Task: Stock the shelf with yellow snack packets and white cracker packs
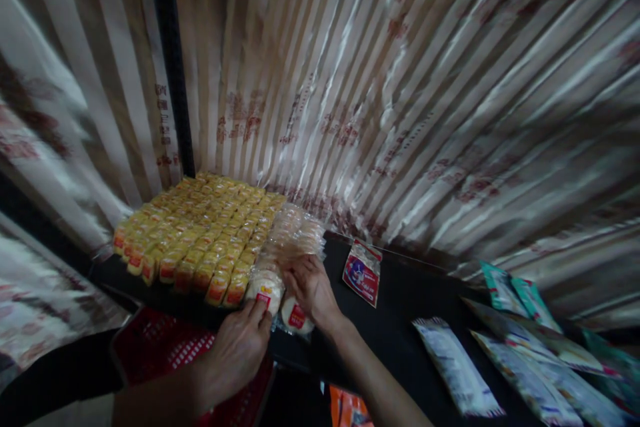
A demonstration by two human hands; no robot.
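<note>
Rows of small yellow-wrapped packets (200, 233) stand packed together on a dark shelf. Beside their right side run rows of clear packets (295, 230) with pale round crackers inside. My left hand (243, 340) has its fingers closed at the near edge of the front cracker packet (267, 288), which bears a red label. Just right of it, my right hand (313, 287) reaches over the second row with bent fingers pressed together on the cracker packets. A further cracker packet (297, 317) with a red label shows below that hand; the right fingertips are partly hidden.
A red pouch (363, 273) lies flat on the black shelf (395, 287). Farther right are white long packs (455, 367) and teal packs (520, 293). Under the shelf edge sit a red basket (165, 347) and an orange package (347, 407). Striped plastic sheeting (340, 80) hangs behind.
</note>
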